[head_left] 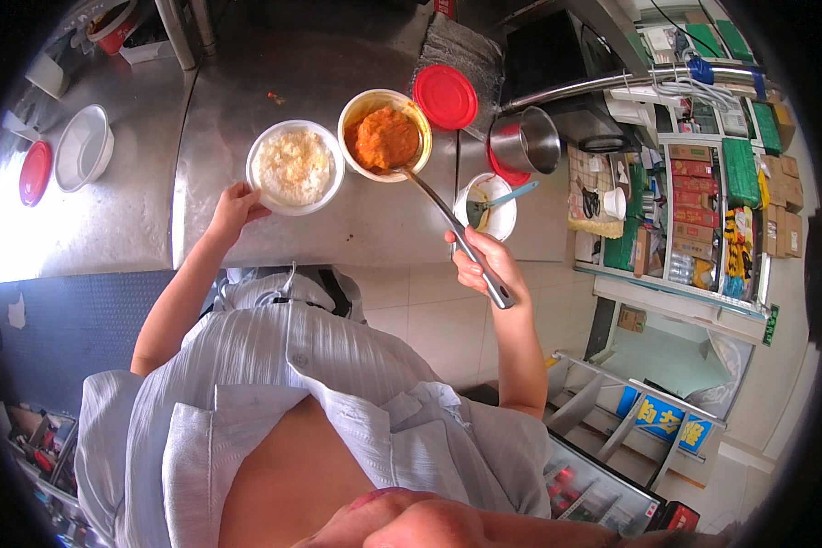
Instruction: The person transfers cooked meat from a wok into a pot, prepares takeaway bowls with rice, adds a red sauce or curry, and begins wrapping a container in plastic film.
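A white plastic bowl [251, 179] holds cooked rice [294, 166] with an orange tint on top. At its lower left rim is my left hand [231, 214], the thumb by the rim and the fingers against the side. To the right of the rice stands a white tub [423, 152] of thick orange-red sauce [381, 137]. My right hand [488, 262] grips the metal handle of a serving spoon [438, 203]. The spoon's head is in the tub, mostly hidden under the sauce.
A red lid [445, 96] lies behind the tub on a grey cloth. Rightward are a steel pot [541, 140] and a white container [503, 220] with a blue-handled spatula [514, 194]. An empty white bowl [82, 151] and another red lid [35, 173] sit far left on the steel counter [274, 240].
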`<move>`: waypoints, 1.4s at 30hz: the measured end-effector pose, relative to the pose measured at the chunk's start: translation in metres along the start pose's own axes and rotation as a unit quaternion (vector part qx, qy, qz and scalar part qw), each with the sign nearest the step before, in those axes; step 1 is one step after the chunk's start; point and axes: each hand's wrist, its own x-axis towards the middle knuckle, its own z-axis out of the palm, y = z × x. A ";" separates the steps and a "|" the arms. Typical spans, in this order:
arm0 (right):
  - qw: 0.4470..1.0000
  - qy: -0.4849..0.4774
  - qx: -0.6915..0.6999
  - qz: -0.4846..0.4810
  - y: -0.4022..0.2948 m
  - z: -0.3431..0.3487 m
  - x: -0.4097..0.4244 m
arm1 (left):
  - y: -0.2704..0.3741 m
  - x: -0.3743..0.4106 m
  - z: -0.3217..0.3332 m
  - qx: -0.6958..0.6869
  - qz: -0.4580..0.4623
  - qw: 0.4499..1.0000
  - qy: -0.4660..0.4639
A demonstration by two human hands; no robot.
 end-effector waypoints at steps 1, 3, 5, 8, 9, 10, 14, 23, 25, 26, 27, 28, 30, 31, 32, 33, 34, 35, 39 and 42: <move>1.000 0.000 0.001 -0.008 0.000 0.004 -0.003 | -0.001 0.000 0.000 -0.002 0.001 1.000 0.001; 1.000 -0.001 -0.001 -0.023 -0.002 0.012 -0.010 | -0.002 0.002 -0.001 -0.005 0.003 1.000 0.002; 0.999 -0.003 -0.004 -0.037 -0.005 0.022 -0.017 | -0.002 0.004 -0.004 -0.002 0.002 1.000 -0.002; 0.999 0.003 -0.012 -0.045 -0.009 0.039 -0.029 | -0.002 0.006 -0.005 -0.001 0.002 1.000 -0.004; 0.999 0.004 -0.020 -0.048 -0.010 0.045 -0.033 | -0.002 0.006 -0.004 -0.001 0.003 1.000 -0.005; 0.998 0.005 -0.028 -0.051 -0.010 0.051 -0.036 | -0.001 0.006 -0.004 -0.004 0.006 1.000 -0.005; 0.998 -0.025 -0.044 -0.046 -0.009 0.072 -0.036 | 0.001 0.005 -0.003 -0.005 0.007 1.000 -0.007; 0.986 -0.031 -0.161 0.010 0.026 0.083 0.028 | -0.007 0.009 -0.015 -0.047 0.007 0.999 -0.017; 0.975 -0.038 -0.220 -0.002 0.037 0.076 0.045 | -0.007 0.007 -0.017 -0.049 0.005 0.999 -0.015; 0.970 -0.036 -0.239 -0.001 0.042 0.072 0.051 | -0.007 0.007 -0.017 -0.046 0.005 0.999 -0.015; 0.966 -0.035 -0.257 0.001 0.047 0.069 0.056 | -0.005 0.004 -0.017 -0.044 0.005 0.999 -0.016; 0.961 -0.033 -0.275 0.002 0.050 0.066 0.060 | -0.005 0.003 -0.018 -0.045 0.007 0.999 -0.023; 0.957 -0.033 -0.289 0.011 0.053 0.064 0.063 | -0.005 0.000 -0.018 -0.048 0.010 0.998 -0.039; 0.954 -0.033 -0.297 0.015 0.054 0.063 0.064 | -0.006 0.000 -0.019 -0.051 0.012 0.998 -0.038; 0.950 -0.026 -0.310 0.017 0.055 0.062 0.065 | -0.007 0.000 -0.020 -0.053 0.012 0.998 -0.037; 0.946 -0.018 -0.324 0.017 0.057 0.062 0.066 | -0.008 0.001 -0.020 -0.054 0.014 0.998 -0.037; 0.941 -0.010 -0.338 0.018 0.059 0.063 0.067 | -0.009 0.001 -0.020 -0.050 0.013 0.998 -0.038; 0.935 -0.004 -0.353 0.014 0.059 0.064 0.068 | -0.009 0.001 -0.021 -0.046 0.011 0.998 -0.039; 0.908 0.008 -0.418 -0.020 0.060 0.062 0.071 | -0.008 0.001 -0.022 -0.019 0.008 0.998 -0.051; 0.893 0.017 -0.447 -0.041 0.059 0.062 0.074 | -0.010 0.002 -0.023 0.000 0.008 0.999 -0.046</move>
